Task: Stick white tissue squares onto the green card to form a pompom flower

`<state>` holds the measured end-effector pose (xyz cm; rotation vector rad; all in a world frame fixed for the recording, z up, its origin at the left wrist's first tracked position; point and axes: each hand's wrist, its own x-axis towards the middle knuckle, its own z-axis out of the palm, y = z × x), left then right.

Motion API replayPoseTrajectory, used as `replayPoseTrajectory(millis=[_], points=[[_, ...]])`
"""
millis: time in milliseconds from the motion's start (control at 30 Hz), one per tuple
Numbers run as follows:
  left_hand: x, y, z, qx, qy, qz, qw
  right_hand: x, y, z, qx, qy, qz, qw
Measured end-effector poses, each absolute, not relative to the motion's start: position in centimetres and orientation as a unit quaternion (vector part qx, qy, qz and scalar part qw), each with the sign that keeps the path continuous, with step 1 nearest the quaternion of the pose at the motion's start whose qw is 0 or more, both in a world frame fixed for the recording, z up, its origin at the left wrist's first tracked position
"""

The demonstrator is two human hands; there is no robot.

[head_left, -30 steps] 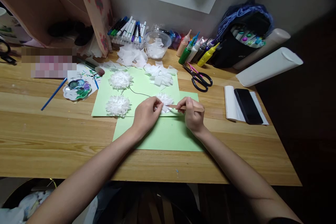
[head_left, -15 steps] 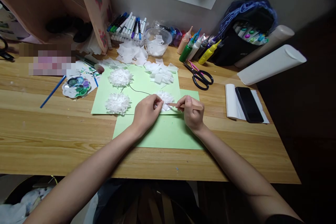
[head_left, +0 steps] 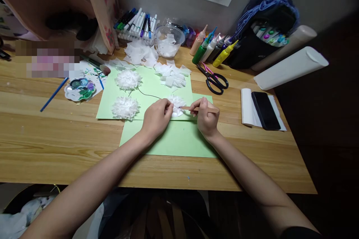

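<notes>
My right hand [head_left: 208, 117] is closed round a flat wooden stick [head_left: 211, 109], held like a pen. The stick's tip touches a white paper flower [head_left: 177, 102] on the light green paper [head_left: 151, 91]. My left hand [head_left: 157, 116] is pinched at the flower's left edge and partly covers it. Two more fluffy white flowers lie on the left side of the sheet, an upper flower [head_left: 128, 79] and a lower flower [head_left: 125, 108]. Drawn dark lines run between the flowers. Above the pinched flower sits a pile of white paper pieces [head_left: 173, 75].
Behind the sheet stand a clear tub [head_left: 175, 49] of paper bits, markers [head_left: 140, 22] and paint bottles [head_left: 201, 51]. Black-handled scissors [head_left: 214, 81], a phone [head_left: 265, 110] and a white roll [head_left: 291, 68] lie to the right. A paint palette [head_left: 80, 89] and blue brush [head_left: 54, 95] are left.
The view has shifted slightly. The stick has tilted a little flatter, its tip still at the flower, and my left hand keeps its pinch there.
</notes>
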<state>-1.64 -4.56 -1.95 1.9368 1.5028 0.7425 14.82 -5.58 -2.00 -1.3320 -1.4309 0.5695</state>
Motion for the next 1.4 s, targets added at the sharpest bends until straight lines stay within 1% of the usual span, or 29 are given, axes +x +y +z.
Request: replayPoseTrajectory(millis=[167,300,400,467,567,700,867,1033,1233,1400], points=[[-1.8,-4.7,-1.9,0.718,0.553,0.290,0.307,14.6,-5.2,-1.7,-0.575,-0.593,0.243,0.508],[-2.0,-4.7,-1.8,0.698,0.537,0.314,0.355,14.1,-4.4,-0.4,-0.593,-0.621,0.228,0.459],[-2.1,-4.6,-1.8,0.686,0.544,0.316,0.365,13.8,-3.3,0.5,-0.606,-0.633,0.232,0.422],[-2.2,-4.4,-1.7,0.680,0.552,0.314,0.367,13.8,-2.5,0.8,-0.606,-0.632,0.249,0.413],[-2.2,-4.2,-1.6,0.667,0.568,0.310,0.369,14.3,-2.0,0.5,-0.593,-0.611,0.292,0.437],[-2.3,-4.1,-1.5,0.661,0.575,0.301,0.376,15.2,-3.2,-0.4,-0.563,-0.570,0.313,0.511],[-2.3,-4.2,-1.5,0.665,0.574,0.301,0.370,15.6,-5.2,-0.9,-0.516,-0.641,0.236,0.516],[-2.3,-4.2,-1.5,0.667,0.572,0.304,0.367,15.7,-5.5,-1.4,-0.459,-0.729,0.169,0.479],[-2.3,-4.2,-1.6,0.672,0.578,0.294,0.358,15.7,-5.2,-1.8,-0.457,-0.766,0.139,0.429],[-2.3,-4.2,-1.7,0.679,0.577,0.290,0.350,15.5,-4.9,-1.9,-0.481,-0.734,0.140,0.457]])
